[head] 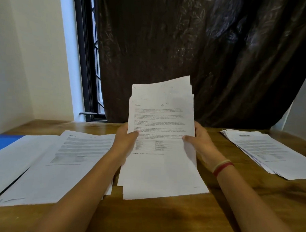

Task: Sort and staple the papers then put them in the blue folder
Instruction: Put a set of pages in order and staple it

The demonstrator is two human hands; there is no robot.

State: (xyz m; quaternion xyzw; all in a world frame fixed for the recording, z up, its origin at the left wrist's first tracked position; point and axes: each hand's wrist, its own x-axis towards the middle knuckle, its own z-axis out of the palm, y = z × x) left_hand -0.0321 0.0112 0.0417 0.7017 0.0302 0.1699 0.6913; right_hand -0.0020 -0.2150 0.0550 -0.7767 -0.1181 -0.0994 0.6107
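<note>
I hold a sheaf of printed papers [161,120] up above the middle of the wooden table [161,215]. My left hand [125,139] grips its left edge, thumb on the front page. Gripping the right edge is my right hand [200,139]. The sheets are fanned unevenly at the top. To the left, a printed page [79,147] lies on more white sheets [27,166]. The blue folder [0,142] shows partly at the far left, under those sheets. Another stack of printed papers [269,152] lies at the right. No stapler is in view.
A dark curtain [205,56] hangs behind the table, with a window frame [86,59] to its left. Cream walls stand on both sides. Bare wood shows along the table's near edge and between the piles.
</note>
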